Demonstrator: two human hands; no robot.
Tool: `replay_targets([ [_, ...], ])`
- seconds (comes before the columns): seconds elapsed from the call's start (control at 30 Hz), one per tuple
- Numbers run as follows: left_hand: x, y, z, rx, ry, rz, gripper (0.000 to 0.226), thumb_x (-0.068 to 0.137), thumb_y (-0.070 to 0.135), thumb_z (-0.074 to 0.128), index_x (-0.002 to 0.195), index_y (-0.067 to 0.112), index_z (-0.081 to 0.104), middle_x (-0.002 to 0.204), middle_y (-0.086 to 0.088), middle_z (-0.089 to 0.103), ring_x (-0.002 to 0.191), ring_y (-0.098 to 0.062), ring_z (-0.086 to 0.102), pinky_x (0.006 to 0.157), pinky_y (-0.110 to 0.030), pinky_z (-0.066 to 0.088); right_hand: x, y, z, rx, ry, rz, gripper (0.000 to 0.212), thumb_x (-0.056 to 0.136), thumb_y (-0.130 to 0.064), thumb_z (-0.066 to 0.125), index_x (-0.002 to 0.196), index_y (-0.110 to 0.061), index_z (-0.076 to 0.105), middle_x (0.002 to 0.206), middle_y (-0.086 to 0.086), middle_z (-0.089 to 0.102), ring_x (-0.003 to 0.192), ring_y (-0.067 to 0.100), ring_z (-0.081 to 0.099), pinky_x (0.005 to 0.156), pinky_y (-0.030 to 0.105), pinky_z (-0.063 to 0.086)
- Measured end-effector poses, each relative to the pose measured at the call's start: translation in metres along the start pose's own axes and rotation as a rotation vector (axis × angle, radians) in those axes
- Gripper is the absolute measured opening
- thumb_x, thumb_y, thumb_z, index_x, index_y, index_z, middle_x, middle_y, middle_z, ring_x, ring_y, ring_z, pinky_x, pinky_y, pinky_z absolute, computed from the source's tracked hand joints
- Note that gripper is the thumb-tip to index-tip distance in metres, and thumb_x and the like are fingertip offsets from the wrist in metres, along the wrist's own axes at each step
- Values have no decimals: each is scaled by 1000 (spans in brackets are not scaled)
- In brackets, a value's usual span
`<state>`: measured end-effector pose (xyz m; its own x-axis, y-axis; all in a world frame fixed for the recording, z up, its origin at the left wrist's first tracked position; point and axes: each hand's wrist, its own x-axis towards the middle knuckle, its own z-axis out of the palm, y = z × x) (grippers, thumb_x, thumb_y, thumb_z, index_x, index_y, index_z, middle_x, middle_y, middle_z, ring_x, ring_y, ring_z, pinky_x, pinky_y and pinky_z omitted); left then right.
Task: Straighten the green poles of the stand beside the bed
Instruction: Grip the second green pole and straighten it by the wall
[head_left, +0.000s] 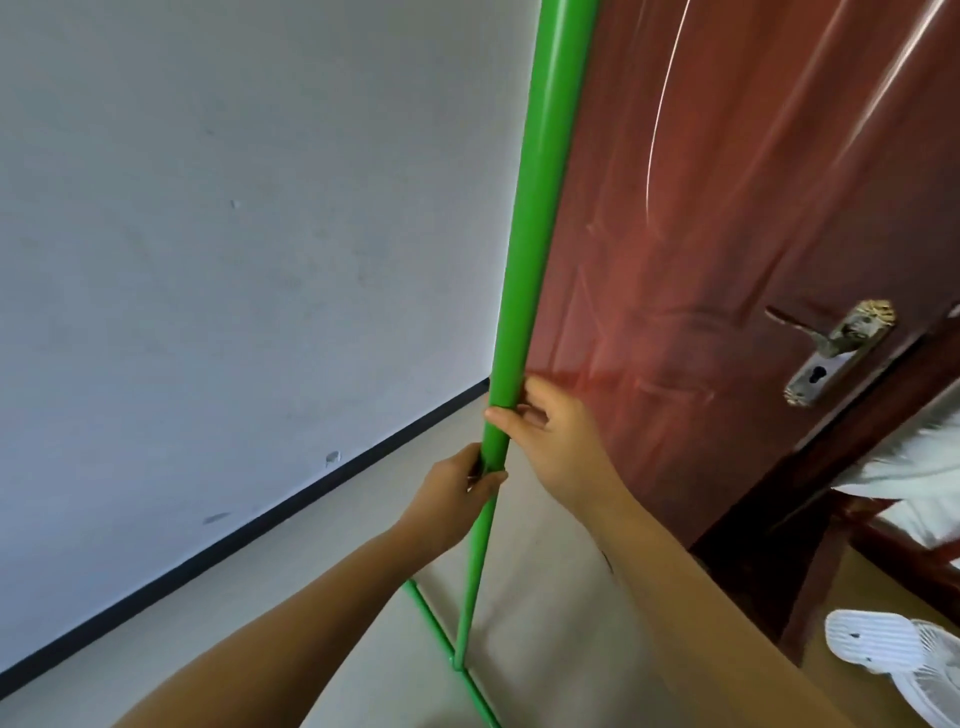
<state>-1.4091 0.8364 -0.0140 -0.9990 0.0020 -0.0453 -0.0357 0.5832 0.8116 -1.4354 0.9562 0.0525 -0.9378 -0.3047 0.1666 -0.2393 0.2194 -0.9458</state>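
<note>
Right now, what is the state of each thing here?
Upright pole: standing, leaning slightly, held by both hands.
Left hand: closed around the thinner lower section.
Right hand: gripping at the joint.
Base bar: lying on the floor.
Door: open.
Fan: cannot tell.

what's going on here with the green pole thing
A person is working on a green stand next to a red-brown door. Both hands grip the upright pole where its thick upper tube meets the thinner lower tube: the right hand is at the bottom of the thick tube, the left hand just below on the thin one. The pole runs down to a green base bar on the floor. A white fan sits at lower right.
</note>
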Motion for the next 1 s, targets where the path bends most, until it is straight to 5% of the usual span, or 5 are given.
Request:
replay_targets([
  [0.23, 59, -24, -38, -39, 113, -106, 18, 88, 22, 48, 97, 7, 53, 100, -22, 66, 93, -35, 60, 86, -50, 49, 86, 5, 30, -15, -112, -10, 11, 75, -24, 64, 86, -25, 64, 84, 2, 71, 83, 16, 67, 81, 40, 55],
  [0.43, 111, -41, -55, -86, 301, -237, 19, 90, 20, 44, 99, 5, 49, 101, -26, 65, 92, -39, 59, 84, -52, 48, 166, 11, 45, -27, -270, -64, 20, 77, -19, 66, 97, -20, 65, 93, 5, 73, 84, 12, 68, 75, 23, 56],
  [0.67, 183, -47, -69, -156, 637, -406, 19, 90, 24, 45, 100, 9, 49, 102, -22, 65, 93, -36, 61, 83, -52, 51, 282, 25, 59, 24, -631, -187, 23, 77, -17, 66, 99, -21, 66, 82, -9, 68, 83, 14, 68, 83, 42, 56],
  [1.0, 264, -41, -92, -151, 941, -670, 25, 92, 19, 43, 115, 11, 46, 113, -15, 62, 105, -29, 59, 83, -36, 47, 395, 25, 92, -41, -961, -375, 17, 76, -23, 68, 90, -20, 61, 90, 6, 68, 83, 23, 67, 78, 45, 57],
])
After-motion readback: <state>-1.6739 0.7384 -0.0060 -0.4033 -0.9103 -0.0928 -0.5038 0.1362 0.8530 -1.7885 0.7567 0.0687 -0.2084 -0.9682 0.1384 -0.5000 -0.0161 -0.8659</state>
